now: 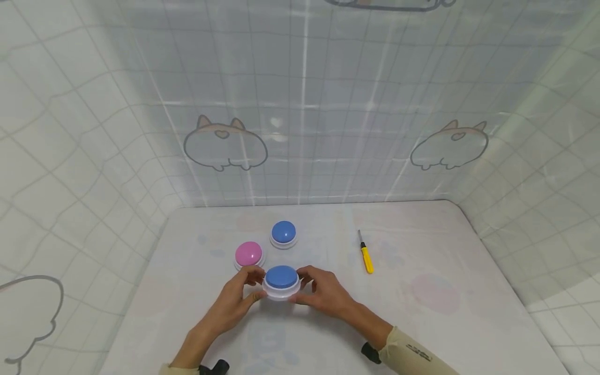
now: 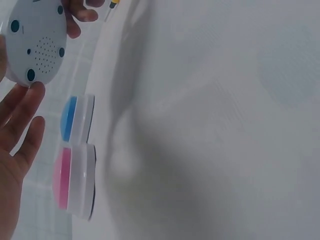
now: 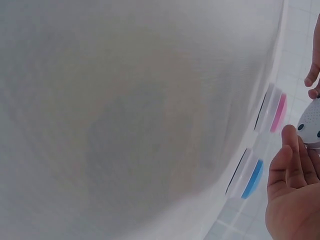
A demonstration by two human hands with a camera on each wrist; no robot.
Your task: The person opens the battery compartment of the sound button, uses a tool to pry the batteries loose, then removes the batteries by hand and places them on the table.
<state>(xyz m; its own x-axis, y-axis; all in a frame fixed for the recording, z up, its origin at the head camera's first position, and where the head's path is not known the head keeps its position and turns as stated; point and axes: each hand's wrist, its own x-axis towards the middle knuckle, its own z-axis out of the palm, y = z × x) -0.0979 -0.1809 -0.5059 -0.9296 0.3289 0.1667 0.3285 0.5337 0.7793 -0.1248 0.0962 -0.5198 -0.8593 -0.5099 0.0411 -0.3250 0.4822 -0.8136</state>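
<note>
A round push button with a blue dome and white base [image 1: 281, 277] is held up off the table between both hands. My left hand [image 1: 236, 298] grips its left rim with thumb and fingers, and my right hand [image 1: 326, 292] grips the right rim. In the left wrist view the button's white underside [image 2: 42, 37] shows a patch of small holes and several dark round spots. Just behind my left hand sits a pink-domed button [image 1: 249, 253] on the table. A second blue button [image 1: 283, 233] stands farther back.
A screwdriver with a yellow handle [image 1: 367, 260] lies to the right, its shaft pointing away. The pale table [image 1: 422, 333] is enclosed by grid-patterned sheeting [image 1: 304, 104] at the back and both sides.
</note>
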